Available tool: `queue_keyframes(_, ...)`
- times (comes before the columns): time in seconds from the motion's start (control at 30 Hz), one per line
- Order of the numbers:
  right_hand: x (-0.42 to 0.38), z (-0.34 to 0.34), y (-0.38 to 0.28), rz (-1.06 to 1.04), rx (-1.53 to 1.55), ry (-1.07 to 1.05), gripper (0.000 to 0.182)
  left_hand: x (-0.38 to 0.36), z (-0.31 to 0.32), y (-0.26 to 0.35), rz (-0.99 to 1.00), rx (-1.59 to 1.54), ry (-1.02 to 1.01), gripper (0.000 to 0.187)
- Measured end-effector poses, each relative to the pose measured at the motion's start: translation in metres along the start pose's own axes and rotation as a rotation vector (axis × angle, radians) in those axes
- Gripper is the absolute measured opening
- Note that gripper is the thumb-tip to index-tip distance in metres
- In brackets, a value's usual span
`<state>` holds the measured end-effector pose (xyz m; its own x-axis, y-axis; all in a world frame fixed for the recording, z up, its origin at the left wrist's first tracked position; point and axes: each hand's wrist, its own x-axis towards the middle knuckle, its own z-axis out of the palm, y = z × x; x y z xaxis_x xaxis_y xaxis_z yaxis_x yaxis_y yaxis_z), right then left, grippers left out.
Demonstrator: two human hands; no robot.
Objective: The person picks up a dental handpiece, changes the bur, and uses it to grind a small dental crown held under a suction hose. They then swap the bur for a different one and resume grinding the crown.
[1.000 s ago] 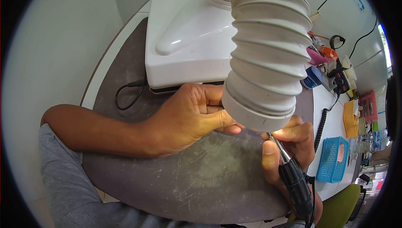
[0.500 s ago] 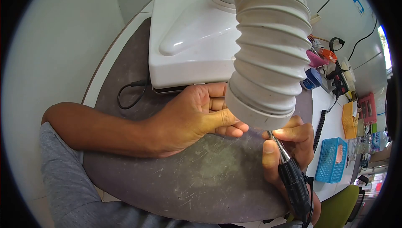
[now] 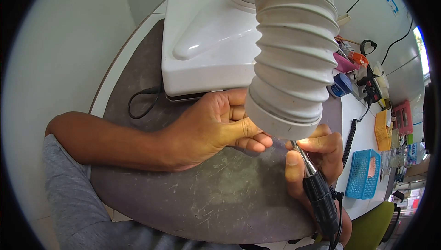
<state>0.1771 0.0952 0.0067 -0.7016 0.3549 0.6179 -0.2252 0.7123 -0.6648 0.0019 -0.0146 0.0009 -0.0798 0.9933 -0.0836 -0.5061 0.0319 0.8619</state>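
My right hand (image 3: 321, 153) is closed around a rotary handpiece (image 3: 319, 195) with a black body and a metal neck, its tip pointing up and away from me. A cord trails from its lower end. To the left, my left hand (image 3: 229, 128) is closed with the thumb against bent fingers, close under the mouth of a white ribbed suction hose (image 3: 296, 61). The hose hides part of the left fingers and whatever may be between them. The handpiece's tip is also covered by the hose rim.
A white extraction box (image 3: 206, 43) stands at the back of the scratched grey work mat (image 3: 220, 204). A black cable (image 3: 142, 100) loops on its left. On the right are a blue basket (image 3: 363, 174), a yellow basket (image 3: 383, 130), a blue-lidded jar (image 3: 341, 85) and a coiled cord (image 3: 350, 142).
My right hand and the handpiece have shifted very slightly left and up in view. My left hand stays nearly in place.
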Motion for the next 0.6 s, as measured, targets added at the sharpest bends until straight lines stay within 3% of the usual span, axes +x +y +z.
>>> queue_keyframes(0.6, 0.0002, -0.0004, 0.0019, 0.005, -0.031, -0.012, 0.03, 0.0037, -0.0026, -0.004, 0.043, 0.025, -0.012, 0.021)
